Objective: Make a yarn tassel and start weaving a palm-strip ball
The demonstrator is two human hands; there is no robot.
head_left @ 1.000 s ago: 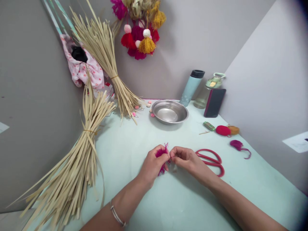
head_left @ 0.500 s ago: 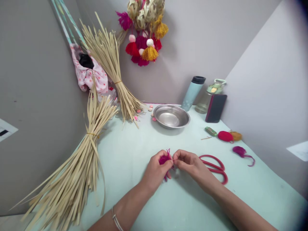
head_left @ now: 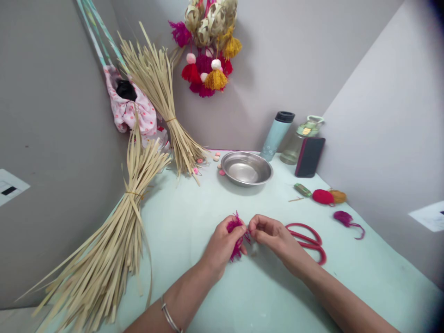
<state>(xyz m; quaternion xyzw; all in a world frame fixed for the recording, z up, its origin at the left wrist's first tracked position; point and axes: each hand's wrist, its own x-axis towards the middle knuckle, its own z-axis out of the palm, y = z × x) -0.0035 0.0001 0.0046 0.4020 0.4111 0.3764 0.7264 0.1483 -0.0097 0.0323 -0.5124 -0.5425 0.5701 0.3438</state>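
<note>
Evidently, the left hand [head_left: 218,245] is clamped on a small, frayed bundle of magenta yarn [head_left: 236,253], thumb pressed over it; this grip likely stops the loose ends from spreading. The bundle sits above the pale green tabletop [head_left: 194,291], between the two hands. The right hand [head_left: 275,233], just beside it, has thumb and forefinger pinched together, apparently on a fine strand at the bundle's edge, a hold suited to thin yarn. The hands are very near each other; whether the fingertips touch cannot be told.

Red-handled scissors [head_left: 323,255] lie beside the right hand, handles visible, blades hidden; the position appears chosen for easy reach. The oval red yarn ball [head_left: 323,197], mustard yarn ball [head_left: 338,196] and small purple yarn ball [head_left: 342,218] rest toward the right edge, presumably to leave the working area free. The round, shallow steel bowl [head_left: 251,182] stands farther back. Two bundles of flat straw strips, one lower [head_left: 109,245] and one upper [head_left: 169,120], are bound at the middle, probably to hold the strips together.
</note>
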